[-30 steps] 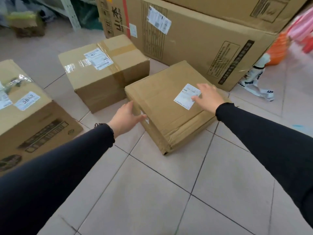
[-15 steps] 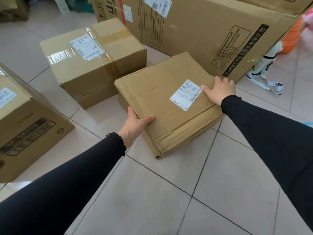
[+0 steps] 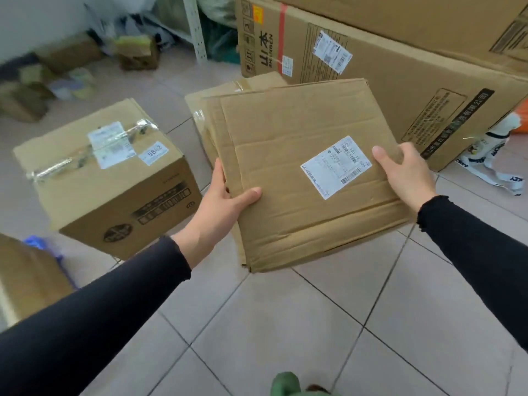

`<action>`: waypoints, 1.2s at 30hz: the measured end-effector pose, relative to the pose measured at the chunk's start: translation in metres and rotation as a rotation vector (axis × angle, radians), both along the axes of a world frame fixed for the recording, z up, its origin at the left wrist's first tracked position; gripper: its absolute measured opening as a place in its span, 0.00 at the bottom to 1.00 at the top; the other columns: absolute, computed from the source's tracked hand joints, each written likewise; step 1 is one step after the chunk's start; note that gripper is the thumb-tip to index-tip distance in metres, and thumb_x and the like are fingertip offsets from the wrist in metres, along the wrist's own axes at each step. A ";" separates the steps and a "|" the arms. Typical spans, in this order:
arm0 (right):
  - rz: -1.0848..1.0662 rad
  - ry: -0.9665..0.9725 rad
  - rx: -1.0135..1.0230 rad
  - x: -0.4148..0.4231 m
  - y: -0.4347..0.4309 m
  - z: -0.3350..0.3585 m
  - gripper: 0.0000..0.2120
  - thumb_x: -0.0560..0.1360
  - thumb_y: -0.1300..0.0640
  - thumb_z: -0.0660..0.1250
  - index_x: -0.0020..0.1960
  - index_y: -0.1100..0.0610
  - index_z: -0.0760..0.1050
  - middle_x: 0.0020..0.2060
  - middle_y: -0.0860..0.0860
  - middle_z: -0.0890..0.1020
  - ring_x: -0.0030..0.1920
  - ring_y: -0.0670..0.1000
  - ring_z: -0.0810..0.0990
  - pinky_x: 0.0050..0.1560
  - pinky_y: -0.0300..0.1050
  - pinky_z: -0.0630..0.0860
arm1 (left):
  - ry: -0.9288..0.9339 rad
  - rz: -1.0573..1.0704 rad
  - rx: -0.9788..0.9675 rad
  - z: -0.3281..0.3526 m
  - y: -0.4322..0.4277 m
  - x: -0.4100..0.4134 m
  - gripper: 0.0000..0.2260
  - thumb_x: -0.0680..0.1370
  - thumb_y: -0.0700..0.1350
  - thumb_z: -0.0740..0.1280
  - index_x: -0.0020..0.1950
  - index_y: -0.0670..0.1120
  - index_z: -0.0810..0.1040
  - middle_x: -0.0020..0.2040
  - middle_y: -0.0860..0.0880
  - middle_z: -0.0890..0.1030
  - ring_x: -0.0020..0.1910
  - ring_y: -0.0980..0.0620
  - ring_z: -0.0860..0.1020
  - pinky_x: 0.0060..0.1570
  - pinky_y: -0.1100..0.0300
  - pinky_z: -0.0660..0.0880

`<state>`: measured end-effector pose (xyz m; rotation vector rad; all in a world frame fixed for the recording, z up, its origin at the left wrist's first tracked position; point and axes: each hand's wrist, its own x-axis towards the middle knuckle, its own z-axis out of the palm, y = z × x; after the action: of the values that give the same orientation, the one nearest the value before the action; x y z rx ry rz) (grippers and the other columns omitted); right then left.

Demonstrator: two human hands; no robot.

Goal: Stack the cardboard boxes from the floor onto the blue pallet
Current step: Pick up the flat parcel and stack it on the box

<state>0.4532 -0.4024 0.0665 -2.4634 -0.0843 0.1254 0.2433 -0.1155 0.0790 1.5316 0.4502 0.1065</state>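
A flat brown cardboard box with a white shipping label is held up off the tiled floor, tilted toward me. My left hand grips its left edge, thumb on top. My right hand grips its right edge, thumb on top. Behind it, a taped box on the floor is mostly hidden. A larger box with labels and clear tape stands on the floor to the left. A bit of blue shows at the left, behind another box corner; I cannot tell if it is the pallet.
Big long cartons are stacked at the back right. A white strap lies on the floor by them. Small parcels and a white rack leg are at the back left. Bare tiles lie in front of me.
Both hands closed on the flat box's sides and lifted it off the floor toward me. The view swung left, bringing the labelled box closer to centre.
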 end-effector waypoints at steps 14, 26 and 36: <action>0.613 -0.074 0.445 -0.153 0.296 0.166 0.26 0.79 0.42 0.69 0.70 0.54 0.69 0.58 0.45 0.79 0.59 0.50 0.79 0.57 0.47 0.75 | -0.081 0.595 0.369 0.184 0.226 -0.243 0.33 0.77 0.52 0.75 0.77 0.54 0.63 0.64 0.54 0.79 0.58 0.57 0.82 0.55 0.57 0.81; 1.136 0.418 0.468 -0.370 0.453 0.117 0.29 0.78 0.54 0.73 0.76 0.57 0.68 0.64 0.52 0.81 0.61 0.51 0.83 0.65 0.51 0.79 | 0.291 0.978 0.298 0.161 0.313 -0.527 0.25 0.78 0.55 0.73 0.73 0.53 0.71 0.59 0.52 0.83 0.54 0.50 0.84 0.48 0.54 0.82; 1.115 0.511 0.405 -0.401 0.462 0.074 0.23 0.79 0.57 0.71 0.73 0.55 0.73 0.61 0.51 0.84 0.58 0.50 0.85 0.63 0.51 0.80 | 0.427 0.934 0.212 0.102 0.312 -0.550 0.27 0.81 0.54 0.68 0.78 0.49 0.65 0.60 0.51 0.79 0.53 0.52 0.80 0.44 0.56 0.77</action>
<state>0.0518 0.0598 0.1401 -1.6553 -1.1141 1.0715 -0.3066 0.1963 0.1807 1.4322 1.5139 0.5693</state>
